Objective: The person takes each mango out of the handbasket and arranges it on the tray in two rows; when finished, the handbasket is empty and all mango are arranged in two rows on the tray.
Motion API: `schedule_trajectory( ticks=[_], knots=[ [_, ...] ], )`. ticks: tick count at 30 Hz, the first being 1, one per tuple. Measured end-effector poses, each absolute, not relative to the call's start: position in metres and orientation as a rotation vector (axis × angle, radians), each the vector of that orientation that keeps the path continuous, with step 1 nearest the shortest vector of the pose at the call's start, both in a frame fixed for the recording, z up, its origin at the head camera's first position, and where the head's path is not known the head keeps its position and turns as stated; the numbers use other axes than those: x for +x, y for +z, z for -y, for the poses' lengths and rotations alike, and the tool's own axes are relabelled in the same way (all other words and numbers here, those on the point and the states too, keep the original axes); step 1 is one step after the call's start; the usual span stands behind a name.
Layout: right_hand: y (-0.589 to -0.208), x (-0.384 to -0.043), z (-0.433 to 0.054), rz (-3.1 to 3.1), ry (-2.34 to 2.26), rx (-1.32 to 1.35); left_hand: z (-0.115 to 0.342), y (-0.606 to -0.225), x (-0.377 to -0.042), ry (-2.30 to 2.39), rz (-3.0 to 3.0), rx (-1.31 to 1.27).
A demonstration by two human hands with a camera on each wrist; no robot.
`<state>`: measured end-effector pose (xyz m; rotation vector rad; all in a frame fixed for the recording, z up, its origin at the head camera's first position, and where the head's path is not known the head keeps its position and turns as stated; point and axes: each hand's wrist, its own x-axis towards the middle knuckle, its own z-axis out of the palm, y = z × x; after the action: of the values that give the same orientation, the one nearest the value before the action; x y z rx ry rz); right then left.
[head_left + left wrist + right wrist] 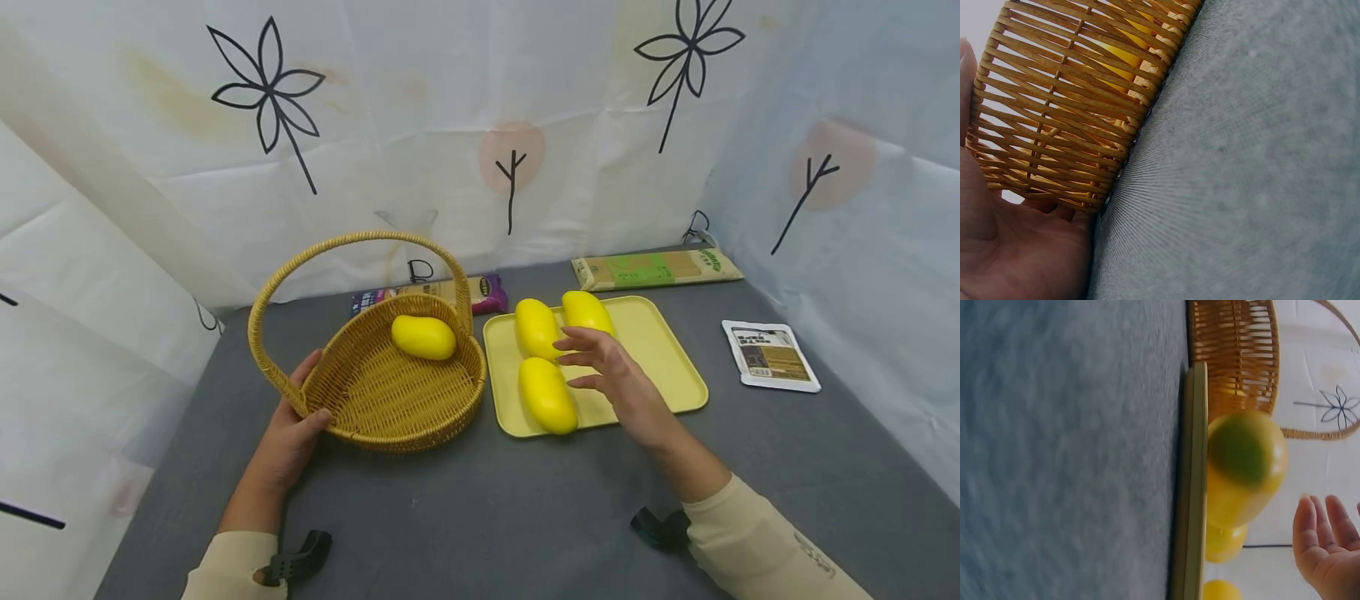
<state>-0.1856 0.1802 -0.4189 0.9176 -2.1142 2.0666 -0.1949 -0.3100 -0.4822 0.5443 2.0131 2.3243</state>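
Observation:
My left hand (288, 442) grips the left side of a round wicker basket (397, 404), with the thumb at its rim and the fingers along the outer wall. Inside the basket lies one yellow mango (423, 337), toward its back right. Three more mangoes rest on the left half of a pale yellow tray (660, 358): a front one (548, 396), a back left one (536, 327) and a back right one (587, 311). Over the tray, just right of these, my right hand (630, 387) hovers with spread fingers and holds nothing. The right wrist view shows a green patch on the nearest mango (1244, 462).
Behind the basket lies a purple-ended packet (487, 293). A long green and tan packet (656, 268) is behind the tray, and a flat white pouch (772, 357) lies to its right. Patterned white cloth (450, 150) encloses the grey table (465, 517) at the back and sides.

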Motion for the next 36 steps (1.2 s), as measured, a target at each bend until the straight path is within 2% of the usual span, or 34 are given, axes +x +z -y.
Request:
schedule_trajectory(
  ticks=[8, 20, 36],
  knots=[
    [-0.411, -0.179, -0.166, 2.020, 2.148, 1.079, 0.309, -0.480, -0.194, 2.332, -1.998, 0.561],
    [-0.391, -0.178, -0.125, 2.096, 2.141, 1.175, 0.309, -0.482, -0.196, 2.337, -1.996, 0.542],
    [-0.385, -0.197, -0.048, 2.204, 2.140, 1.138, 0.310, -0.484, -0.197, 2.353, -1.977, 0.610]
  ],
)
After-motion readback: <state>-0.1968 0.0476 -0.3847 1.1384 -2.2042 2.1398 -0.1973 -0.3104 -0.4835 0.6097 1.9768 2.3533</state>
